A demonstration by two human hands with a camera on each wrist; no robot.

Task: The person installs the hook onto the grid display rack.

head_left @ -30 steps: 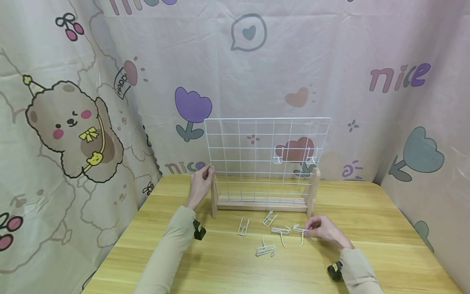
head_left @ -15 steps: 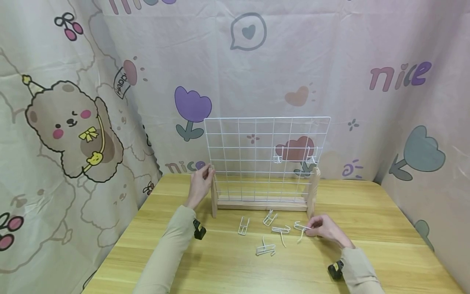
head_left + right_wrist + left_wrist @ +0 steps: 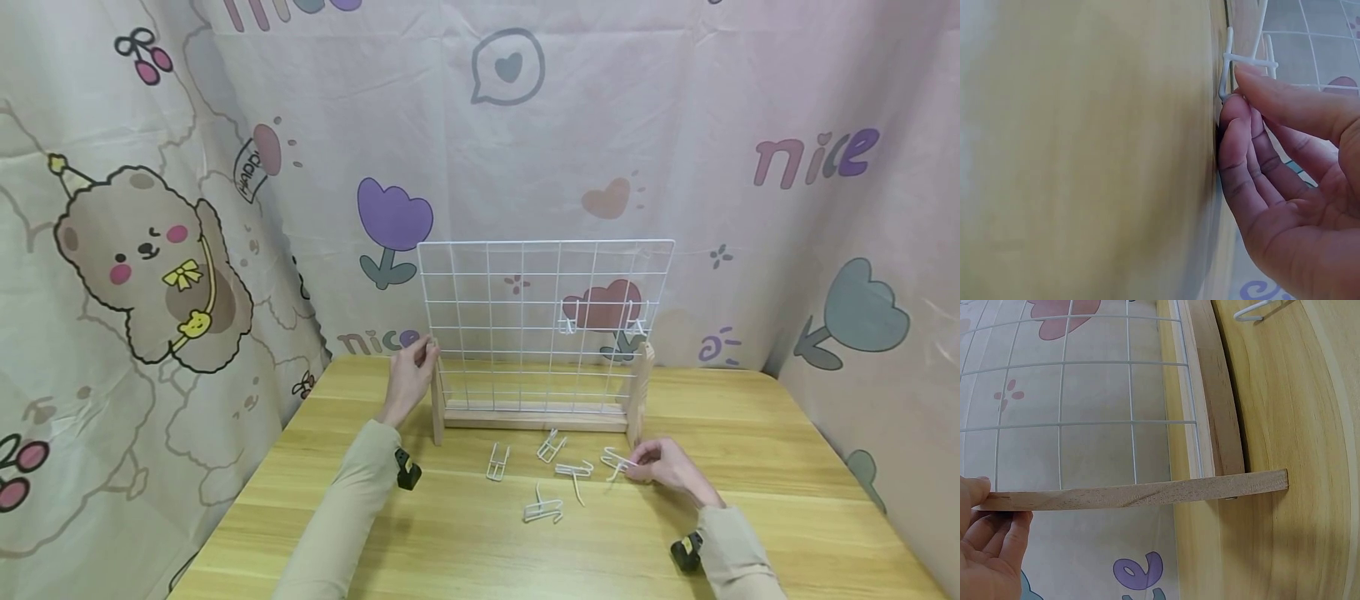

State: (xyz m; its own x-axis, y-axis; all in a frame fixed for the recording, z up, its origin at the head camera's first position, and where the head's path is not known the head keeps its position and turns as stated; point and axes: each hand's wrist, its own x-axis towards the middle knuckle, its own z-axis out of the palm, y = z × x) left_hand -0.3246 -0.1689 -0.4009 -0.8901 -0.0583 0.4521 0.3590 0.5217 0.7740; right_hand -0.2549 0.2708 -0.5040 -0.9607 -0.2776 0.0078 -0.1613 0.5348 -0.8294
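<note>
My left hand (image 3: 408,375) pinches the top end of the left wooden upright (image 3: 438,400) of a stand that holds a white wire grid (image 3: 510,350). Thumb on one side and fingers on the other, the grip shows in the left wrist view around the light wood (image 3: 1116,495). In my right hand (image 3: 667,468), thumb and fingertips pinch a white wire hook (image 3: 613,461) close over the table, right of the other loose hooks. The right wrist view shows that hook (image 3: 1250,60) jutting past the fingertips, its inner end hidden by them. Two white hooks (image 3: 567,323) hang on the grid's right part.
Several loose white hooks, among them a hook (image 3: 497,463) at the left and a hook (image 3: 543,510) nearest the front, lie on the wooden table (image 3: 465,550) before the stand's base bar (image 3: 532,419). A printed curtain (image 3: 510,150) hangs behind and at the sides.
The right hand has tilted the pinched hook, so its long prong points more toward the left and lower end, and shifted slightly right. The left hand stays on the upright.
</note>
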